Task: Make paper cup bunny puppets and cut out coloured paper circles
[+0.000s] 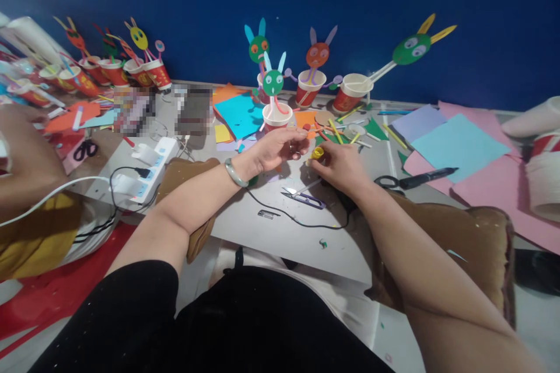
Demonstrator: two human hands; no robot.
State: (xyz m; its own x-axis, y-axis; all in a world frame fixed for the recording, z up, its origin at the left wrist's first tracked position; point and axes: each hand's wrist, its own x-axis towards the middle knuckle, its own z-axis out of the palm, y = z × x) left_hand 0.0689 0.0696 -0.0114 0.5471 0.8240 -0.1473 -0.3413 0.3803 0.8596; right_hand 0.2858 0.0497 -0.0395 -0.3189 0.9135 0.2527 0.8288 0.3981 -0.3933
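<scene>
My right hand [341, 166] is closed round a small yellow ring-like piece [317, 153], perhaps a curled strip or a cap. Just left of it, my left hand [280, 150] has its fingers bent together; an orange scrap [311, 134] shows by the fingertips, and whether they grip it I cannot make out. Directly behind my left hand stands a red-and-white paper cup [277, 118] with a green paper head [273, 82] with blue ears. Purple-handled thread snips [306, 199] lie below the hands, near a black cord [297, 223].
More cups with paper heads, one an orange head [317, 55], line the blue wall. Coloured sheets [461, 143] and black-handled scissors [387, 182] lie right. A power strip [155, 168] with cables stands left, beside another person's arm [32, 157]. Brown cushions [459, 245] edge the table.
</scene>
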